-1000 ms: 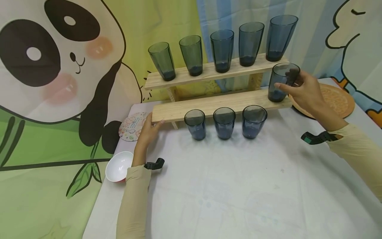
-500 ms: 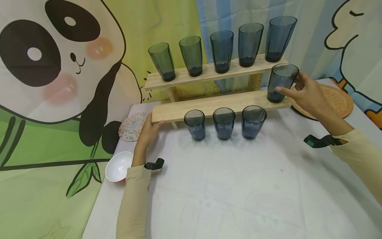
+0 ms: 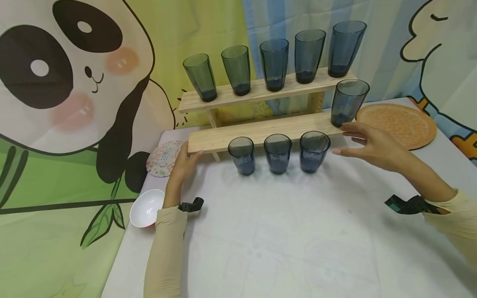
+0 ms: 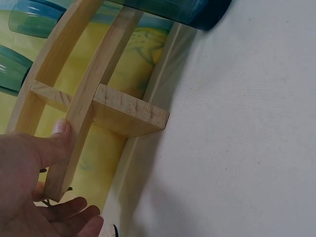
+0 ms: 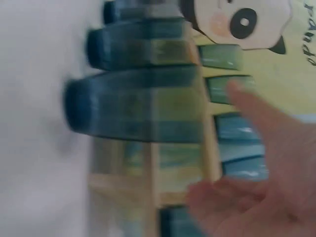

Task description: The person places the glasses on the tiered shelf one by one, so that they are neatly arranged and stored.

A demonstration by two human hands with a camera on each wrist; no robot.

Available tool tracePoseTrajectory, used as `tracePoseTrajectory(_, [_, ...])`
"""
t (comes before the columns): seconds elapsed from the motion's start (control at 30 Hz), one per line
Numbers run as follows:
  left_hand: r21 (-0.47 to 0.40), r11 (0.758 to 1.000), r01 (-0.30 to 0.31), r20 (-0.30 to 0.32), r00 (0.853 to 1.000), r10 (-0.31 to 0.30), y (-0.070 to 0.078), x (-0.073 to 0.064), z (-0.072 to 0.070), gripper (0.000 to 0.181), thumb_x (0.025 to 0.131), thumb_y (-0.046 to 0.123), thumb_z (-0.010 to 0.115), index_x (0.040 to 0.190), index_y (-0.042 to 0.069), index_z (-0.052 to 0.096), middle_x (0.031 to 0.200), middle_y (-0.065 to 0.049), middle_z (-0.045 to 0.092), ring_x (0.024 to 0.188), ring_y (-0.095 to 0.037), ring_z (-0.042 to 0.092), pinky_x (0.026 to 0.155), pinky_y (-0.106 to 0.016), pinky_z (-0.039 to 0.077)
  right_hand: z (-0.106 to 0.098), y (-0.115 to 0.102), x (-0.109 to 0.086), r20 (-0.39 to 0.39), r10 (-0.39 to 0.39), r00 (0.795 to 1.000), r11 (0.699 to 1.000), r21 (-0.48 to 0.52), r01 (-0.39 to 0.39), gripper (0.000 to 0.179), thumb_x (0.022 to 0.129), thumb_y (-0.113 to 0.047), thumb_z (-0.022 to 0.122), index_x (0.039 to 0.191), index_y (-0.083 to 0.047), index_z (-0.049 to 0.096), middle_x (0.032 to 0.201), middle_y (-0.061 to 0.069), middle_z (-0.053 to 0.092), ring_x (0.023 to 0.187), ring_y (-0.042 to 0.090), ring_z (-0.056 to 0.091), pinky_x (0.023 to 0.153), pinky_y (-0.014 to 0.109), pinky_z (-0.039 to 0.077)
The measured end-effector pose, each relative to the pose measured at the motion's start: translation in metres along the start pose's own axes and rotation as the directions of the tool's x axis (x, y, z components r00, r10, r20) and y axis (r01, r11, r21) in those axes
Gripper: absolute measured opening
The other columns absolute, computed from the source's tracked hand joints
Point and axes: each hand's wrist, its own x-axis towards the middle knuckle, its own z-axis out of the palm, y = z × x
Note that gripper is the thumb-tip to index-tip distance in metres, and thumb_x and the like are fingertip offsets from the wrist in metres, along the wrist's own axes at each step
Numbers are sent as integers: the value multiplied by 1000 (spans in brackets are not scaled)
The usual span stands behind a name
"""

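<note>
A two-tier wooden shelf point(image 3: 253, 133) stands on the white table. My left hand point(image 3: 183, 165) grips the left end of its lower plank; in the left wrist view the thumb lies on the plank point(image 4: 81, 108) and the fingers curl past its end. A tinted drinking glass point(image 3: 348, 103) stands upright at the right end of that plank. My right hand point(image 3: 380, 149), fingers spread and holding nothing, is just below this glass, its thumb pointing at the rightmost of three glasses point(image 3: 314, 155) in front of the shelf. The right wrist view is blurred, with the hand point(image 5: 276, 168) at right.
Several tinted glasses point(image 3: 275, 66) line the upper plank. A round wood-coloured mat point(image 3: 402, 124) lies at right behind my right hand. At left are a floral round mat point(image 3: 162, 159) and a white bowl point(image 3: 146, 209). Cartoon curtains point(image 3: 208, 25) hang behind the table.
My right hand has let go of the glass at the right end of the lower plank and moved down toward the front glasses. The left hand keeps its grip on the shelf.
</note>
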Motion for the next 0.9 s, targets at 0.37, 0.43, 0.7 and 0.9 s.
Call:
tracePoseTrajectory(0.37, [-3, 1000, 18, -15, 1000, -18, 1, -1, 1, 83, 108, 41, 58, 170, 9, 13, 175, -19, 18, 162, -41, 16, 131, -60, 15, 72, 22, 17, -130, -89, 988, 967, 225, 116, 94, 89, -29, 88, 164, -12, 35, 163, 17, 43, 149, 41, 45, 121, 48, 41])
tracePoseTrajectory(0.43, [-4, 1000, 23, -17, 1000, -23, 1, -1, 1, 83, 108, 41, 58, 170, 9, 13, 175, -19, 18, 162, -41, 16, 131, -60, 15, 78, 22, 21, -159, -111, 981, 959, 242, 148, 88, 88, -27, 89, 161, -12, 41, 159, 14, 49, 148, 38, 48, 120, 40, 42])
tracePoseTrajectory(0.7, [-17, 1000, 23, -9, 1000, -23, -2, 1, 2, 83, 108, 42, 59, 170, 9, 14, 175, -19, 18, 162, -41, 17, 131, -59, 16, 89, 22, 29, -234, -173, 957, 921, 306, 241, 74, 88, -15, 88, 152, -9, 52, 149, 13, 59, 140, 34, 56, 104, 5, 44])
tracePoseTrajectory(0.9, [-19, 1000, 13, -2, 1000, -13, -3, 2, 1, 84, 108, 41, 60, 169, 7, 12, 175, -21, 18, 161, -42, 17, 131, -60, 16, 87, 22, 30, -242, -184, 953, 926, 281, 250, 72, 86, -16, 90, 150, -7, 55, 146, 15, 61, 137, 32, 60, 103, 6, 45])
